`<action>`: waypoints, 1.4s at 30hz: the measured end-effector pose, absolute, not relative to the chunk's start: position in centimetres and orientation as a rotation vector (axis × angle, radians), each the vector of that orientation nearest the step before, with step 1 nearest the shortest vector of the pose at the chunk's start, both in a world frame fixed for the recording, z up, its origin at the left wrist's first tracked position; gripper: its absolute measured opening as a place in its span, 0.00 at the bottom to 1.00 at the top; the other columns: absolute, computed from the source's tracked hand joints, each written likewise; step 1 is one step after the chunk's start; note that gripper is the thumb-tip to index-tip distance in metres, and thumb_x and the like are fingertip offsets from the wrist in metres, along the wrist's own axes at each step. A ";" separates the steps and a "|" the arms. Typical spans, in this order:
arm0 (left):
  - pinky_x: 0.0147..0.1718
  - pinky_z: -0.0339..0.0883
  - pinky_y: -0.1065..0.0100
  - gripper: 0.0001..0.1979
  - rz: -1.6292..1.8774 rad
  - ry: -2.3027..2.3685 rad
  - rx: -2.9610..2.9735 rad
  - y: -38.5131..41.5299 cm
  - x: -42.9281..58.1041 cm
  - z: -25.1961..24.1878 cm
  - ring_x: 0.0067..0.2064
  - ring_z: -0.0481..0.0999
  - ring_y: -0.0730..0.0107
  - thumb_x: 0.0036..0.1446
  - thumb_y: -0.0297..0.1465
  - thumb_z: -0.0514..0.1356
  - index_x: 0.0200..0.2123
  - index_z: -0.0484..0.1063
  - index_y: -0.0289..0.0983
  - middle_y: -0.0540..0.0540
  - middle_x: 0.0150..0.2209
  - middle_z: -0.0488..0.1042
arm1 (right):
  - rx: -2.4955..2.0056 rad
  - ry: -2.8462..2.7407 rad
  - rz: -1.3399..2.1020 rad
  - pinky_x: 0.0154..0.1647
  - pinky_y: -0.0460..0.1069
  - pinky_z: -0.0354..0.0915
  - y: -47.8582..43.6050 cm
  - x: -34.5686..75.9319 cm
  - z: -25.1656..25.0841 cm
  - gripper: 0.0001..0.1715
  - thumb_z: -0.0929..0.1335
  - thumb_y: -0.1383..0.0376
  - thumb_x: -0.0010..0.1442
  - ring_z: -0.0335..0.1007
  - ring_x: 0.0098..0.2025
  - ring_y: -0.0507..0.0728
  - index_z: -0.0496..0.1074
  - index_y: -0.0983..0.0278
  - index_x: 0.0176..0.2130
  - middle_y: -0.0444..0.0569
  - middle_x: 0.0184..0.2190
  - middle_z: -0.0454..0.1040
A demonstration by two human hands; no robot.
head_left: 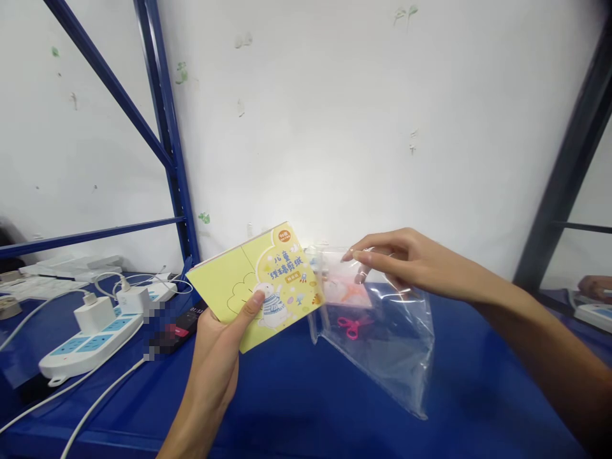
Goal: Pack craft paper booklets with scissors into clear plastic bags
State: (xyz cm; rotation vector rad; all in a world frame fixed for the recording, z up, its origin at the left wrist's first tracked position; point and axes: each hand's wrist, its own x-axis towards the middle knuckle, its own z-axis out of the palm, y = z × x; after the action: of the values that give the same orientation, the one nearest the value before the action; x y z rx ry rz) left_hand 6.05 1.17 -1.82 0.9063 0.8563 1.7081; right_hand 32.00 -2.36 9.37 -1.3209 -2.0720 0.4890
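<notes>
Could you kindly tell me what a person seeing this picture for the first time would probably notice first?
The eye would likely go first to the yellow children's paper-cutting booklet, held up at centre in the left hand. Just to its right, the right hand grips the top of a clear plastic bag with pink scissors inside. Further left, a white power strip lies on the blue shelf.

Stockroom-style workroom: blue steel shelving racks (pixel 163 127) stand against a scuffed white wall (pixel 306 115), with a white power strip (pixel 88 347) and plugged-in chargers (pixel 95 314) lying on the blue shelf (pixel 287 408) between the uprights.
</notes>
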 end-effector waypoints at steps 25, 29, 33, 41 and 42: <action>0.40 0.82 0.57 0.34 1.233 0.887 1.052 1.2 2.8 -1.0 0.42 0.85 0.42 0.40 0.30 0.78 0.54 0.78 0.32 0.33 0.47 0.83 | -1.182 -2.102 0.359 0.25 0.49 0.66 -2.2 32.4 9.1 0.24 0.68 0.46 0.65 0.74 0.28 0.55 0.82 0.61 0.44 0.53 0.37 0.82; 0.40 0.82 0.56 0.34 1.216 0.915 1.054 1.2 2.7 -0.9 0.41 0.85 0.42 0.42 0.33 0.77 0.54 0.78 0.32 0.32 0.46 0.83 | -1.169 -2.113 0.382 0.25 0.49 0.67 -1.8 32.6 8.9 0.24 0.69 0.46 0.64 0.75 0.29 0.56 0.81 0.60 0.46 0.53 0.38 0.82; 0.40 0.82 0.54 0.35 1.197 0.924 1.051 1.1 2.9 -0.8 0.41 0.85 0.41 0.43 0.34 0.77 0.55 0.77 0.32 0.30 0.46 0.83 | -1.164 -2.137 0.401 0.23 0.49 0.67 -1.4 32.9 8.8 0.22 0.69 0.47 0.64 0.75 0.28 0.56 0.81 0.59 0.47 0.52 0.38 0.82; 0.38 0.82 0.54 0.36 1.140 0.885 1.022 1.0 2.6 -0.8 0.41 0.85 0.41 0.44 0.32 0.77 0.58 0.76 0.32 0.29 0.48 0.82 | -1.161 -2.159 0.349 0.22 0.48 0.64 -1.5 33.0 8.9 0.21 0.68 0.48 0.65 0.75 0.29 0.55 0.81 0.58 0.47 0.52 0.39 0.82; 0.38 0.83 0.55 0.36 1.126 0.880 1.020 1.0 2.6 -0.7 0.42 0.85 0.41 0.44 0.32 0.77 0.58 0.76 0.32 0.29 0.49 0.82 | -1.157 -2.163 0.357 0.22 0.47 0.65 -1.6 33.0 8.9 0.21 0.68 0.48 0.65 0.75 0.29 0.55 0.81 0.58 0.47 0.52 0.39 0.82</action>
State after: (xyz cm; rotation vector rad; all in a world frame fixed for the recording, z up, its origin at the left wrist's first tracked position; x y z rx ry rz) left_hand 2.60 1.04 -0.75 1.0200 0.8804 1.1263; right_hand 32.96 -1.55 8.95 -1.1573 -2.1627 0.3571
